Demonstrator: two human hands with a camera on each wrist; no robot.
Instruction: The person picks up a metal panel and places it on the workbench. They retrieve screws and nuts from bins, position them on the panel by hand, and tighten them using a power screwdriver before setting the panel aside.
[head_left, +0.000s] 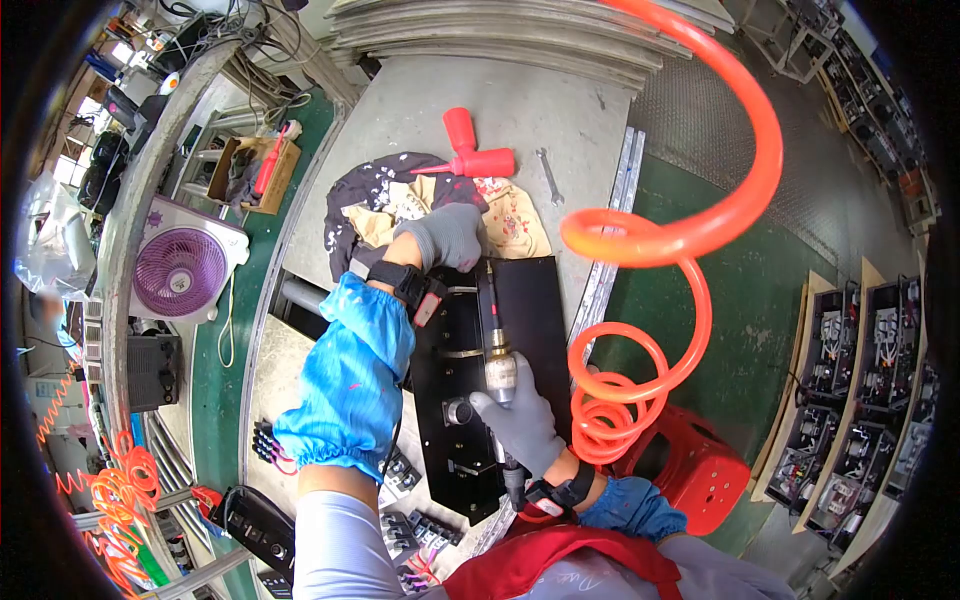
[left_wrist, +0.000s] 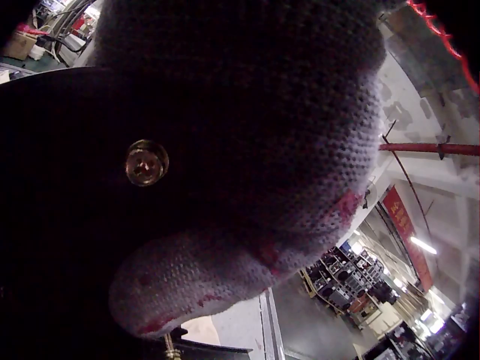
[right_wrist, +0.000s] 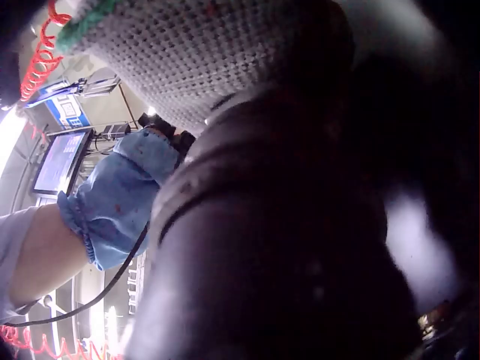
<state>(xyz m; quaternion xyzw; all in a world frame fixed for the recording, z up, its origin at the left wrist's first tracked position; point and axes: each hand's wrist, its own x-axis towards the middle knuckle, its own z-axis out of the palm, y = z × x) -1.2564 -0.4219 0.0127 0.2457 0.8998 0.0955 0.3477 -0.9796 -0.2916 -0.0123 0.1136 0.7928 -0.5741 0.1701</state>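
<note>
My right hand [head_left: 525, 420], in a grey knit glove, grips a power screwdriver [head_left: 499, 372] lying lengthwise over a black metal case [head_left: 540, 310]. Its thin shaft points to the case's far end, close by my gloved left hand [head_left: 455, 238]. That left hand has its fingers curled over the far edge of the case. The left wrist view shows a brass-coloured screw [left_wrist: 146, 163] against a dark surface beside the glove. In the right wrist view, the driver's dark body [right_wrist: 262, 247] fills the middle, with the glove [right_wrist: 202, 67] above it.
Beyond the left hand lie a patterned cloth [head_left: 515, 215], two red squeeze bottles [head_left: 485, 162] and a spanner [head_left: 548, 176]. An orange coiled air hose [head_left: 640, 240] hangs on the right, above a red stool [head_left: 700, 470]. A purple fan [head_left: 180, 272] stands at left.
</note>
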